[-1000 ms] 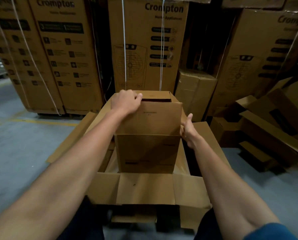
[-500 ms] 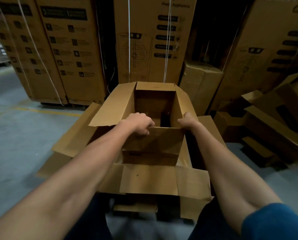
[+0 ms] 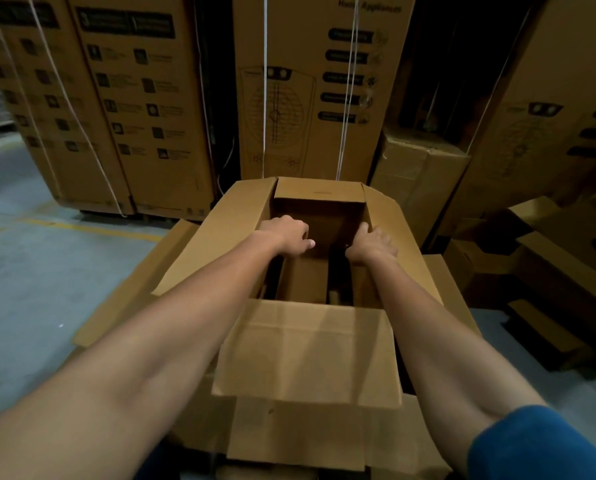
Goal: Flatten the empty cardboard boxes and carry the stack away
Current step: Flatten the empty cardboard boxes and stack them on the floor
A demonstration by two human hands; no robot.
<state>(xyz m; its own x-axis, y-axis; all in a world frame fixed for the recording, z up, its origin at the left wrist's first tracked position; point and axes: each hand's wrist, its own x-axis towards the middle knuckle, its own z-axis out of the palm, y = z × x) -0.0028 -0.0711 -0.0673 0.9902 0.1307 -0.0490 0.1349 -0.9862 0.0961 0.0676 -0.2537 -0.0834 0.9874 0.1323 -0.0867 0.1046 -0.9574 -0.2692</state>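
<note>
1. While both arms reach into the open cardboard box (image 3: 310, 351), left hand (image 3: 287, 234) fingers curl, grasp unclear.
2. Right hand (image 3: 372, 244) fingers grip the side wall; box sits on flattened cardboard (image 3: 123, 289).

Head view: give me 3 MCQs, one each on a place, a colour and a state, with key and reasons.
1. Where are both hands?
A. Inside the open box
B. Flat on the floor
C. On the strapped cartons

2. What colour is the line on the floor at left?
A. Red
B. Yellow
C. White

3. How do the open box's top flaps stand?
A. Taped shut
C. Cut off
B. Folded outward

Key:
1 A: the left hand and right hand reach down into the open box.
2 B: the floor line is yellow.
3 B: all four flaps splay outward from the opening.
</note>
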